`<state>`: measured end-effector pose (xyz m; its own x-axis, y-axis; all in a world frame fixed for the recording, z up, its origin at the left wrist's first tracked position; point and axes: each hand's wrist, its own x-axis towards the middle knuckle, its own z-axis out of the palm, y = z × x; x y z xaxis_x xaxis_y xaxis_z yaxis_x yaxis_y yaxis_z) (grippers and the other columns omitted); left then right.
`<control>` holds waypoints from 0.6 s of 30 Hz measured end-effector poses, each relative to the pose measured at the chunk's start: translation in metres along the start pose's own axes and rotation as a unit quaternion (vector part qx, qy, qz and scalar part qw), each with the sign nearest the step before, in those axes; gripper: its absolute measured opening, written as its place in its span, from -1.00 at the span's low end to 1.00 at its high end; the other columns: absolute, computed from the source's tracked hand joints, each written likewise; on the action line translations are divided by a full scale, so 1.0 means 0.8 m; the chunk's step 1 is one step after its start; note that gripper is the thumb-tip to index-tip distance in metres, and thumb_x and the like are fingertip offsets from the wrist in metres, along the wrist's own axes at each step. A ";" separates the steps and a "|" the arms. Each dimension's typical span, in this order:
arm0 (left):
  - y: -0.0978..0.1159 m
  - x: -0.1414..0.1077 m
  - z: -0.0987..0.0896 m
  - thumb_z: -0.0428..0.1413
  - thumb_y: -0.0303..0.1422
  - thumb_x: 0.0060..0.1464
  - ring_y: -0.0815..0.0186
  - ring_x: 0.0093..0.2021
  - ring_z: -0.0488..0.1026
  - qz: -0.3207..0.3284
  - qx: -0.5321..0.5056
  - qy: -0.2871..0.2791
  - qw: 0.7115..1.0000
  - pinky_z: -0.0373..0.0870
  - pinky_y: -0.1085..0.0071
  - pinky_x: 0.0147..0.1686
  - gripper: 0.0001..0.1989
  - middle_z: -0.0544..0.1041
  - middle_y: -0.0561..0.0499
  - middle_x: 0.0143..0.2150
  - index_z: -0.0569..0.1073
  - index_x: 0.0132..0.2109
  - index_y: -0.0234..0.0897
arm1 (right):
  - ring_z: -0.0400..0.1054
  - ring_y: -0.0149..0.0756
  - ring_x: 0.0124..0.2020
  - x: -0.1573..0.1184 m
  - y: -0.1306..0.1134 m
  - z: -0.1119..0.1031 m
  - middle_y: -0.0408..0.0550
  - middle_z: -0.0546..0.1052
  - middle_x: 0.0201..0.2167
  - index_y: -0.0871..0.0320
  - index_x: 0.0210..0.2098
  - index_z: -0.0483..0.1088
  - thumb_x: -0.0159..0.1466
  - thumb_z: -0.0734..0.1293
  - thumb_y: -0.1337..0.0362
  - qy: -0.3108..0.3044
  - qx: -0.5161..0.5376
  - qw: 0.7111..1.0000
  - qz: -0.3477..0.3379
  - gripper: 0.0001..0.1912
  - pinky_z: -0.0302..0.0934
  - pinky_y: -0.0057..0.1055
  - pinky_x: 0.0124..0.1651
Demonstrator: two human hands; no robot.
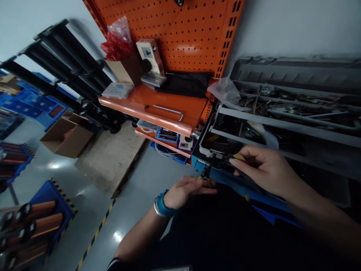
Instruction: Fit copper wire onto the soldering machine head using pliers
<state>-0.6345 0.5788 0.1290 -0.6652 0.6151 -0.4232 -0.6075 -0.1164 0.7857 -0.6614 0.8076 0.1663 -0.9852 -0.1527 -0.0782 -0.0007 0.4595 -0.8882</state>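
My left hand (184, 189), with a teal band and a bracelet at the wrist, holds small pliers (207, 174) with yellow-and-black handles. Their dark jaws point up, away from my body. To the right, my right hand (263, 167) pinches a dark flat piece with a tan part (238, 157) between thumb and fingers; its kind is too blurred to make out. That hand is over the near edge of a grey toolbox (287, 122), whose lid stands open. Small metal parts and tools fill its compartments, and a clear plastic bag (225, 90) lies on its left corner.
An orange workbench (135, 107) with a pegboard (186, 41) bears a hex key (169, 110), a black pouch (186, 83) and a cardboard box (124, 69). Black rollers (70, 49) stand to the left. Copper-coloured spools (42, 209) lie at lower left.
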 end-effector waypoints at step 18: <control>-0.036 0.027 -0.041 0.17 -0.17 -0.04 0.04 -0.13 0.52 -0.002 -0.213 -0.137 0.967 0.23 0.11 0.08 -0.55 0.55 -0.27 -0.13 0.21 -0.66 -0.36 | 0.35 -0.36 -0.55 0.011 0.023 0.024 -0.12 0.43 -0.57 0.14 -0.47 0.33 0.10 0.31 -0.03 -0.060 0.009 0.998 0.008 -0.66 0.23 -0.45 -0.49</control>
<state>-0.6452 0.5698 0.0827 -0.5575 0.7933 -0.2448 -0.7729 -0.3884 0.5017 -0.6670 0.7979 0.1403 -0.9572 -0.2504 -0.1450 0.0187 0.4465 -0.8946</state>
